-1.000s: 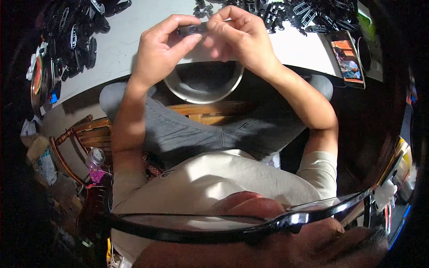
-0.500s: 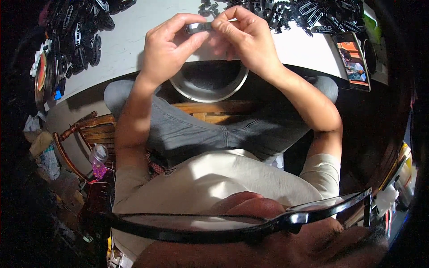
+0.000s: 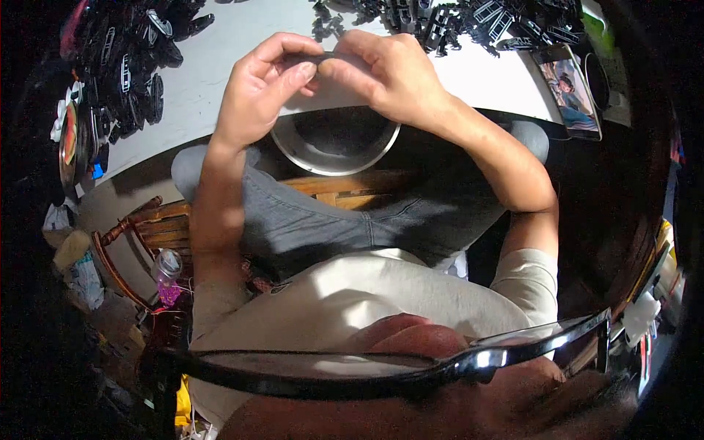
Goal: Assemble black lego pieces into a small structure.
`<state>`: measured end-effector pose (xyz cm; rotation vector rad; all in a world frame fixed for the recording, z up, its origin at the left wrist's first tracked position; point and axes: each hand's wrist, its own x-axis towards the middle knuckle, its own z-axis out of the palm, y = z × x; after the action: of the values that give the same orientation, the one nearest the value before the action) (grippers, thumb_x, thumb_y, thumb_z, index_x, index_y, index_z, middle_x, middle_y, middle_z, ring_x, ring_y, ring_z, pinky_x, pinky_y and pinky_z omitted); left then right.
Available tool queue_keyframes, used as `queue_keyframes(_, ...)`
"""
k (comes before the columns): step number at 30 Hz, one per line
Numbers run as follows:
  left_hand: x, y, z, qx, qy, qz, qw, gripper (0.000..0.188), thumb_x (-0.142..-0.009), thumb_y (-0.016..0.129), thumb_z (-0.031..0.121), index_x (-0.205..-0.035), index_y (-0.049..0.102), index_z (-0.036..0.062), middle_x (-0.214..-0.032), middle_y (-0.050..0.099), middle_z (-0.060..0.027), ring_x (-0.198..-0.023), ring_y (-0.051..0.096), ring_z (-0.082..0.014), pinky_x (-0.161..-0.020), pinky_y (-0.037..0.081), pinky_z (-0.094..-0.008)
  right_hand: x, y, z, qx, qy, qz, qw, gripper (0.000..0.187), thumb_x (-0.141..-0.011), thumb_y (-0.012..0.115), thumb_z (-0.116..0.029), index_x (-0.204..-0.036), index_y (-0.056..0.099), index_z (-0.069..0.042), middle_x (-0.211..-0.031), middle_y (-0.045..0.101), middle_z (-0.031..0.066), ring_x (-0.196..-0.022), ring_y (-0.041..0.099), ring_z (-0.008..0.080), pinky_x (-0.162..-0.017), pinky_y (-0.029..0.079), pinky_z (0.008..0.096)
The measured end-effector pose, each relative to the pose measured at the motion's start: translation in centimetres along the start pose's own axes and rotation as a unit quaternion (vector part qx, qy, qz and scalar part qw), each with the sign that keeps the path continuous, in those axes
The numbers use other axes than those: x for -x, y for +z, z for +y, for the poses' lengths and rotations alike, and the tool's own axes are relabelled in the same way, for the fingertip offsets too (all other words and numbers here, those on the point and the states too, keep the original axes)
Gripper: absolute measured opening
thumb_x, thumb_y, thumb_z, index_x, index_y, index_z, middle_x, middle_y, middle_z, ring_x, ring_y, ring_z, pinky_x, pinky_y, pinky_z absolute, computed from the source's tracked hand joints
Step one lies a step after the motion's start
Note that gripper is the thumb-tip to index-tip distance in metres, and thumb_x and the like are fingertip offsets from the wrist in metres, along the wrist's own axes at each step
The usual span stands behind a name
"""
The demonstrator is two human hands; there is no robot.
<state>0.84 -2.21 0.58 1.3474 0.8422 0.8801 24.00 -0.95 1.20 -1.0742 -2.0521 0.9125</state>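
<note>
Head view: at top centre, the fingers (image 3: 293,79) of the left hand (image 3: 253,99) and right hand (image 3: 403,81) pinch a mostly hidden black part (image 3: 328,55) between them. Black pieces (image 3: 125,70) cover the bench (image 3: 198,81) at upper left; a bowl (image 3: 331,172) sits below the hands.

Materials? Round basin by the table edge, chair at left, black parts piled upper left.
Basin: probably smooth metal; its rim shines silvery. Chair: likely varnished wood; brown slats, warm sheen. Black parts: look like semi-gloss moulded plastic, given repeated shapes and pale highlights; coated metal possible.
</note>
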Motion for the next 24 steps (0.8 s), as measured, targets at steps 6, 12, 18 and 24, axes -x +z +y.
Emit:
queue_keyframes(6,-1.4,-0.7,0.4,-0.081,0.009,-0.021,0.996,0.027,-0.1,0.062,0.005,-0.127,0.065,0.0023,-0.123,0.067,-0.006,-0.106,0.064,-0.0109,-0.09,0.052,-0.0252,-0.7,-3.0,-0.9,0.052,-0.006,-0.212,0.976,0.04,-0.092,0.069,-0.042,-0.097,0.073,-0.003,-0.082,0.071,0.0221,-0.079,0.071,0.0416,-0.074,0.056,0.0497)
queue_keyframes(12,-8.8,-1.5,0.6,-0.542,0.273,0.072,0.792,0.039,-0.096,0.059,0.007,-0.134,0.065,0.0104,-0.138,0.063,-0.0108,-0.13,0.055,-0.0328,-0.112,0.041,-0.0414,0.1,-0.5,-0.8,0.134,-0.082,-0.197,0.968,0.039,-0.093,0.069,-0.043,-0.094,0.068,-0.004,-0.077,0.071,0.0187,-0.076,0.071,0.0404,-0.069,0.057,0.0496)
queue_keyframes(18,-10.4,-1.0,-1.3,-0.546,0.228,0.048,0.805,0.033,-0.098,0.06,0.011,-0.13,0.067,0.0094,-0.137,0.064,-0.0095,-0.128,0.057,-0.0304,-0.11,0.043,-0.0401,-0.6,1.2,2.9,0.257,-0.081,0.05,0.962,0.03,-0.093,0.07,-0.034,-0.103,0.061,-0.007,-0.095,0.067,0.0132,-0.079,0.073,0.0309,-0.06,0.059,0.0427)
queue_keyframes(24,-9.3,-0.7,-0.9,-0.569,0.17,0.076,0.801,0.029,-0.095,0.065,0.014,-0.124,0.07,0.0084,-0.122,0.07,-0.0096,-0.115,0.063,-0.0298,-0.103,0.048,-0.0389,-1.5,2.0,3.1,0.309,-0.078,0.1,0.942,0.028,-0.091,0.07,-0.03,-0.1,0.063,-0.005,-0.087,0.067,0.013,-0.074,0.074,0.0288,-0.056,0.058,0.0401)
